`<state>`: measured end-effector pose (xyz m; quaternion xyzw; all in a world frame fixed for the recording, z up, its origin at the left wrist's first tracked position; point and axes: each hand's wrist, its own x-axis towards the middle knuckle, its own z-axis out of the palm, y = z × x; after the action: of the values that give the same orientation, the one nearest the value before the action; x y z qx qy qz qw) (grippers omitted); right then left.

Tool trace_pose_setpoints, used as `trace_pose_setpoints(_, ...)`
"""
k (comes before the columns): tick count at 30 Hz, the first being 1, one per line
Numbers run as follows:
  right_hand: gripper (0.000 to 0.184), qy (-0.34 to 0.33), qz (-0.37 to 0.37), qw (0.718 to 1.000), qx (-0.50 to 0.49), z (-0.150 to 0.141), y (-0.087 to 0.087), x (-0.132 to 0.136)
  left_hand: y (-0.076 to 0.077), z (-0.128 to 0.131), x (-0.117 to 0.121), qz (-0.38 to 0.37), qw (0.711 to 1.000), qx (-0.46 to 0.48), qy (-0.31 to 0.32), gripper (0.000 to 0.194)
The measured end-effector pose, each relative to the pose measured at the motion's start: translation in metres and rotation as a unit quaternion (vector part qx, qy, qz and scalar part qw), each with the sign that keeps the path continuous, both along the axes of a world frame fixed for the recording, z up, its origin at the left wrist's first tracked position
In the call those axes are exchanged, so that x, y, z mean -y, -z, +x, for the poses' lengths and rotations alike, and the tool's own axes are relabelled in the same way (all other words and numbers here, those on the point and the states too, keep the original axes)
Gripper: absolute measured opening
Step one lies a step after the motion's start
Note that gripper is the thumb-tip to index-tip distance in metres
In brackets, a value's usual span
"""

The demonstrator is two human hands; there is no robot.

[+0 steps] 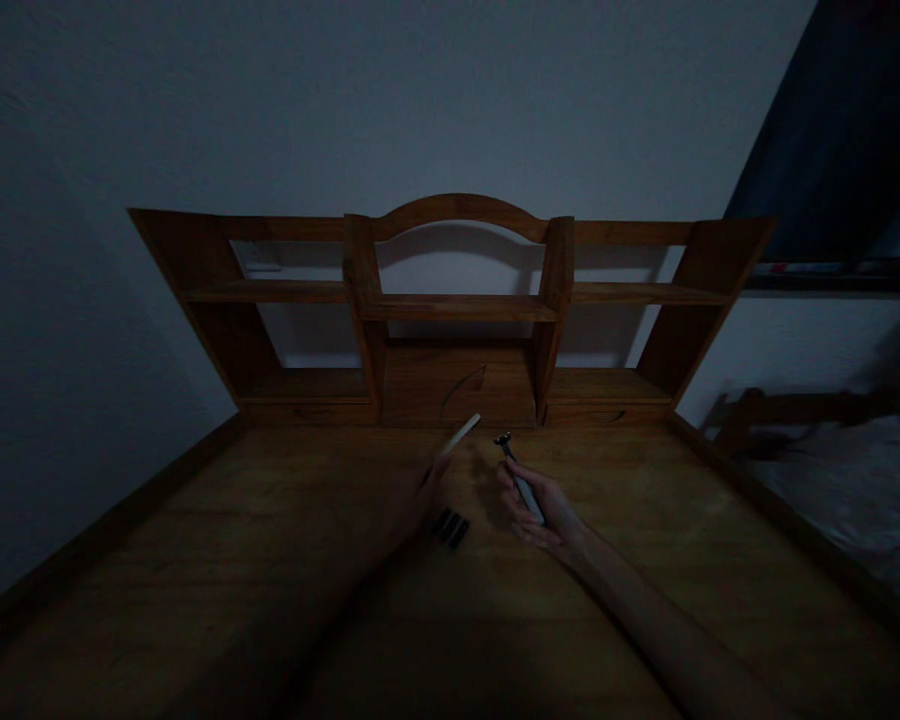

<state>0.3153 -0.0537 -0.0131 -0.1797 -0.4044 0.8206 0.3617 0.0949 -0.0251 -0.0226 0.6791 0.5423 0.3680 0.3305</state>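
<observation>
R hand (552,502) gripping razor-like tool (529,499); L hand (426,485) holding pale stick (463,433), blk pcs (450,527) nr.

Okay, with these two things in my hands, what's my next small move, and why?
Perhaps ease the pale stick in your left hand toward the razor-like tool in your right hand. Both are already gripped, and their far ends look close together but apart in this view. The three dark pieces lie on the tabletop, held by neither hand.
</observation>
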Motion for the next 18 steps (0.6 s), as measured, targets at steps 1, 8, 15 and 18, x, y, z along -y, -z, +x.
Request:
trace_pose_setpoints(1, 0.028, 0.003, 0.0, 1.0, -0.008, 0.0, 0.001, -0.001, 0.0, 0.0, 0.0, 0.012, 1.0, -0.006, 0.005, 0.065)
trace_pose_setpoints(8, 0.027, 0.013, -0.012, 1.0, -0.008, -0.001, 0.004, -0.005, -0.007, 0.002, 0.013, 0.032, 0.998, -0.035, 0.047, 0.056)
trace_pose_setpoints(15, 0.03, 0.017, -0.008, 1.0, 0.016, -0.001, 0.001, -0.002, -0.009, 0.004, 0.018, 0.052, 0.996, -0.054, 0.052, 0.056)
trace_pose_setpoints(18, 0.032, 0.012, 0.003, 1.0, 0.027, -0.003, 0.002, -0.001, -0.011, 0.004, 0.02, 0.044, 0.994, -0.069, 0.076, 0.057)
